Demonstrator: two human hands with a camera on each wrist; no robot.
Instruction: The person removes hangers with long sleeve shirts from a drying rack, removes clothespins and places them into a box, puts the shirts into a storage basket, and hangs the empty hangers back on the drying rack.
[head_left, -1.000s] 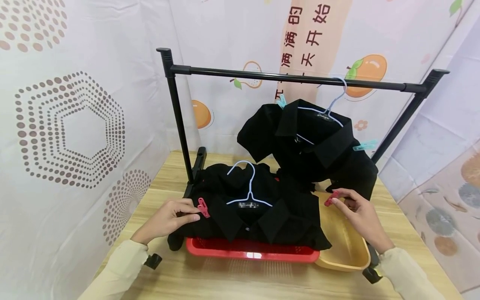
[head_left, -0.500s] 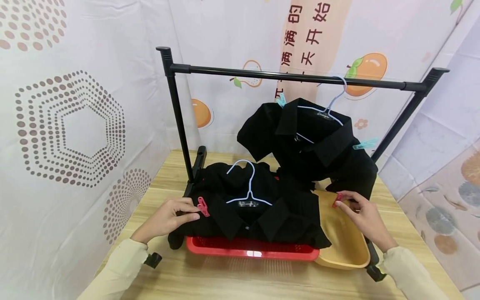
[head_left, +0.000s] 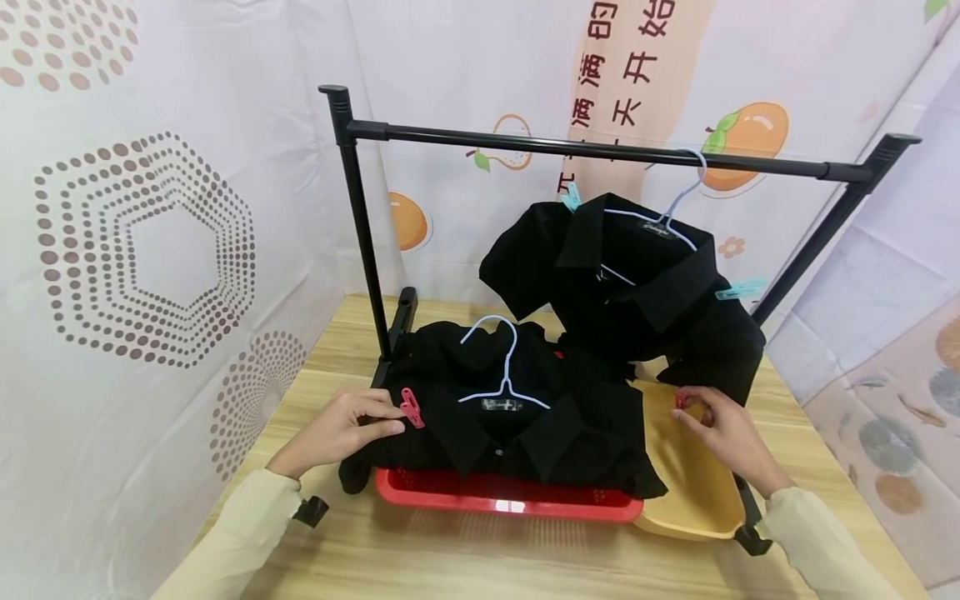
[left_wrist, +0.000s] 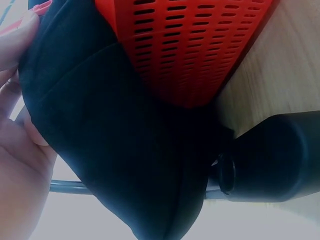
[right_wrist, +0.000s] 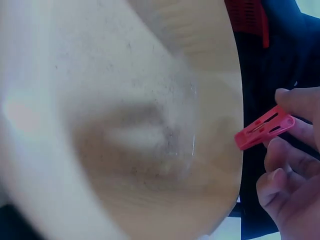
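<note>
A black shirt (head_left: 480, 433) with a light-blue hanger (head_left: 504, 379) in its neck lies over a red basket (head_left: 510, 504). My left hand (head_left: 337, 429) is at the shirt's left shoulder, pinching a pink clothespin (head_left: 412, 408) that lies against the cloth; in the left wrist view the thumb partly covers it. My right hand (head_left: 723, 429) holds another pink clothespin (right_wrist: 264, 127) between thumb and fingers, over the rim of a yellow basin (right_wrist: 220, 120). Most of that clothespin is hidden by the fingers in the head view.
A black clothes rack (head_left: 600, 148) spans the table (head_left: 480, 554). From its bar hangs another black shirt (head_left: 615, 292) on a blue hanger, with turquoise clothespins (head_left: 741, 289) on its shoulders. Patterned white curtains (head_left: 187, 250) surround the table.
My right hand has shifted slightly to the right with its clothespin, which has turned and shows less. My left hand keeps its place on the shirt. The head view has shifted a little.
</note>
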